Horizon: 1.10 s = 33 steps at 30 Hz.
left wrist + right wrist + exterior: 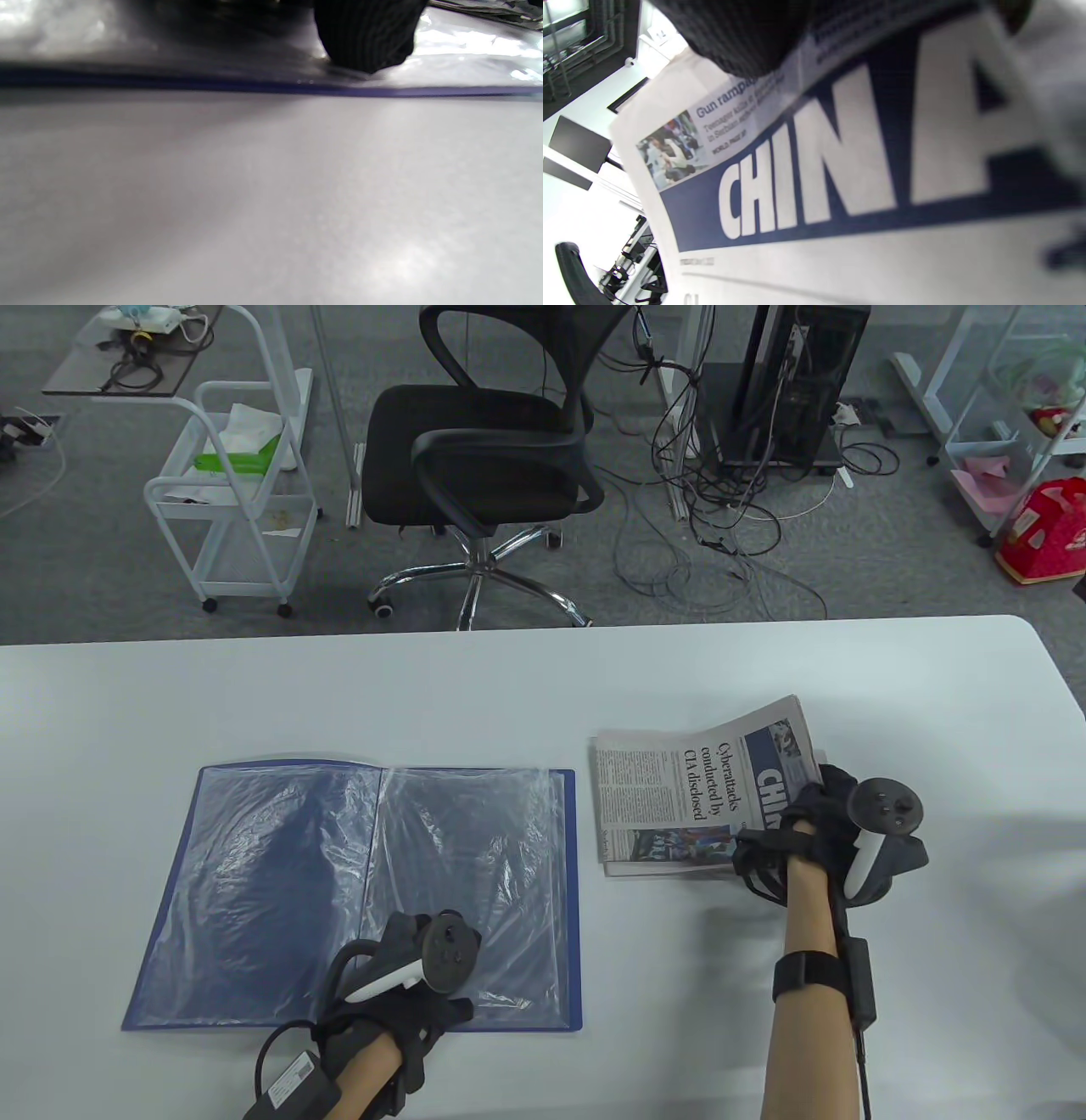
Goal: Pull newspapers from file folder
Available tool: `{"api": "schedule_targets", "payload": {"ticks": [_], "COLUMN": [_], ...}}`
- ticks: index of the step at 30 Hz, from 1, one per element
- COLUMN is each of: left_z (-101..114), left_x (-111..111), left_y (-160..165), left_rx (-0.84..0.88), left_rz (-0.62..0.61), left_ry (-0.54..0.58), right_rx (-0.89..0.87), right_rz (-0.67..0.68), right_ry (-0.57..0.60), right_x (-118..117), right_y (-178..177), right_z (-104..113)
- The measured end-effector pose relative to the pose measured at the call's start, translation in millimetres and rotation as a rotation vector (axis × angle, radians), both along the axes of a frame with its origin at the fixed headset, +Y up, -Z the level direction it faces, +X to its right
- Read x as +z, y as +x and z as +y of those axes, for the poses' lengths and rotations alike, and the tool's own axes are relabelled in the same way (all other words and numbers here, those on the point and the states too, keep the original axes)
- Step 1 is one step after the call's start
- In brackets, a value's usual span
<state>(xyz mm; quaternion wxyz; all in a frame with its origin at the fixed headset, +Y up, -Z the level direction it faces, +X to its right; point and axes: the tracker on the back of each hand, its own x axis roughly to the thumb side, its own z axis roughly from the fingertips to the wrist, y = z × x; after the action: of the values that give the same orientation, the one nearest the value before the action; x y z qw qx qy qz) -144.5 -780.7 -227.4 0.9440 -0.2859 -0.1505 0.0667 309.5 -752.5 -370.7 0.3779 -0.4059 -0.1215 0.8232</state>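
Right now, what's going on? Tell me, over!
Left hand presses on open folder. Right hand grips newspaper, out of folder, far corner lifted. Nothing in the way.

- An office or lab workroom is showing here: grey carpet is running behind a white table [509, 678].
- A black swivel chair [484, 449] is standing beyond it.
- A computer tower [793, 381] is sitting among tangled cables [721, 526].
- White wheeled carts [233, 492] are holding supplies.
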Motion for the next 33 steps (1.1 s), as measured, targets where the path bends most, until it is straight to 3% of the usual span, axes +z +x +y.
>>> {"api": "schedule_targets", "payload": {"ticks": [8,16,20,26,30,33], "left_z": [-0.1,-0.3,-0.5,-0.6,-0.6,-0.4], "left_x": [-0.2,-0.3,-0.4,-0.4,-0.2,-0.2], "left_y": [0.1,0.5,0.6,0.7,0.6,0.6], "left_rx": [-0.001,0.000,0.002,0.003,0.000,-0.002], "left_rz": [0.001,0.003,0.003,0.001,-0.002,-0.005], "left_ry": [-0.003,-0.003,0.000,0.004,0.007,0.009], "right_rx": [0.334,0.434,0.410,0.416,0.443,0.523], "right_rz": [0.095,0.313,0.491,0.691,0.855,0.959], "right_ry": [-0.045,0.070,0.133,0.158,0.139,0.041], "right_x": [1.8,10.5,26.0,52.1,67.4,69.7], "right_y": [-20.1,-73.8,-115.5,-165.1,-197.3,-212.8], "right_z": [25.6,70.0,86.2,79.7,56.5,40.4]}}
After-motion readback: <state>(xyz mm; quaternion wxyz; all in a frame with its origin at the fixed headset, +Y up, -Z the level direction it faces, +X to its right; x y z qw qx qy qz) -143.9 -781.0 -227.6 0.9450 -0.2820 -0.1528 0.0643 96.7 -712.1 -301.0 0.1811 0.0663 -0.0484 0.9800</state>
